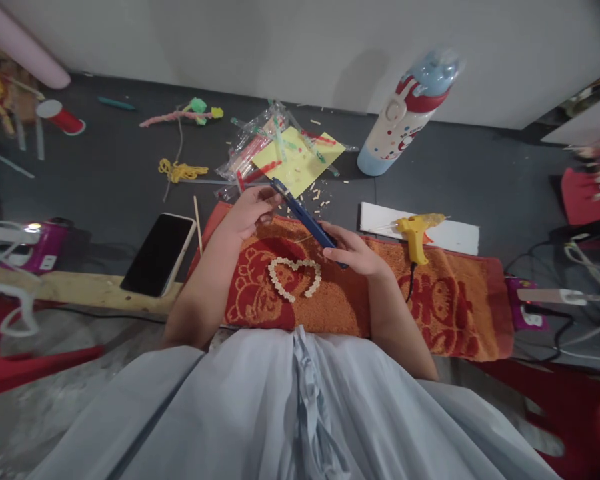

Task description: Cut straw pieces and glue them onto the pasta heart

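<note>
My right hand [353,249] is closed round the lower end of a long, dark blue stapler-like tool [307,220], which slants up to the left above the towel. My left hand [254,209] has its fingers curled and pinched at the tool's far tip. What those fingers hold there, if anything, is too small to make out. Below both hands, a heart outline of small cream pieces [276,283] lies on the orange and red towel [340,303], with a gap at its lower right. Loose cream bits [316,195] are scattered just beyond the towel.
A yellow paper [310,175] lies under clear plastic wrappers [253,150]. Behind the right hand stands a bottle [395,127]. A yellow glue gun [417,240] rests on a white strip [455,235], its cord crossing the towel. Left are a phone [159,255] and yellow yarn [183,171].
</note>
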Demonstrator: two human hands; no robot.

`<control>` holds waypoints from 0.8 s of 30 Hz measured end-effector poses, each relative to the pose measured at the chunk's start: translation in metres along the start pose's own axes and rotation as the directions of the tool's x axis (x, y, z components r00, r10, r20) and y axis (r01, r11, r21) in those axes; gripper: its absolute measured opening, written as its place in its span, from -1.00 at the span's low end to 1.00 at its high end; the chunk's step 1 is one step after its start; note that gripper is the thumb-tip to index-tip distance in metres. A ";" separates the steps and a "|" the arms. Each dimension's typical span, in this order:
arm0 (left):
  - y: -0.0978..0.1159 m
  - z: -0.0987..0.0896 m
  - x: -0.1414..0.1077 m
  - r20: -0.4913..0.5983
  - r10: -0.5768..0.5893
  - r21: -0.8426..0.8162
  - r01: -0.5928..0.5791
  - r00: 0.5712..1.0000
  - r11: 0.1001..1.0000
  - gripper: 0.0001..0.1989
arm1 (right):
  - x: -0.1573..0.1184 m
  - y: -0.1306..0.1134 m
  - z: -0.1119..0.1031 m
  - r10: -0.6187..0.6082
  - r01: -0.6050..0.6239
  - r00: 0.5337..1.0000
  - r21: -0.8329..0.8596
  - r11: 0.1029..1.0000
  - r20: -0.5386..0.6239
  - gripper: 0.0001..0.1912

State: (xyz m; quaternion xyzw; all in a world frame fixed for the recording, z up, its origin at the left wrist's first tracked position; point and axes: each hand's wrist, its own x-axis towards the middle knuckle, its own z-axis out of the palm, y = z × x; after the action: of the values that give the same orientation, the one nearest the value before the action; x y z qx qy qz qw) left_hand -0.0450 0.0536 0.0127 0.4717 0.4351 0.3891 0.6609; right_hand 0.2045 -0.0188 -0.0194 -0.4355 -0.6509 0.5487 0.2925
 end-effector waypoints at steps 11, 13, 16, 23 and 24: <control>-0.009 0.001 0.005 -0.146 0.159 0.255 -0.118 0.976 0.960 -0.77 | 0.003 -0.012 0.000 -0.120 0.083 0.987 -0.295 0.952 -0.110 -0.31; -0.010 0.004 0.005 -0.186 0.271 0.347 -0.195 0.944 0.917 -0.77 | 0.003 -0.011 0.001 -0.138 0.098 0.984 -0.304 0.947 -0.114 -0.31; -0.010 0.006 0.004 -0.186 0.330 0.383 -0.241 0.926 0.892 -0.71 | 0.003 -0.010 0.001 -0.153 0.112 0.982 -0.302 0.947 -0.114 -0.30; -0.008 0.000 0.002 -0.124 0.160 0.212 -0.131 0.979 0.968 -0.62 | 0.002 -0.011 0.000 -0.144 0.113 0.985 -0.278 0.954 -0.095 -0.31; -0.007 -0.001 0.002 -0.116 0.144 0.197 -0.120 0.983 0.973 -0.63 | 0.002 -0.011 0.000 -0.138 0.108 0.986 -0.274 0.956 -0.091 -0.31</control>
State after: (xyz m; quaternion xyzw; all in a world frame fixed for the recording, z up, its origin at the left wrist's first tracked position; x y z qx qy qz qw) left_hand -0.0441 0.0540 0.0051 0.5341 0.4796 0.4188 0.5562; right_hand 0.2011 -0.0171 -0.0093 -0.4591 -0.7280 0.4117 0.2998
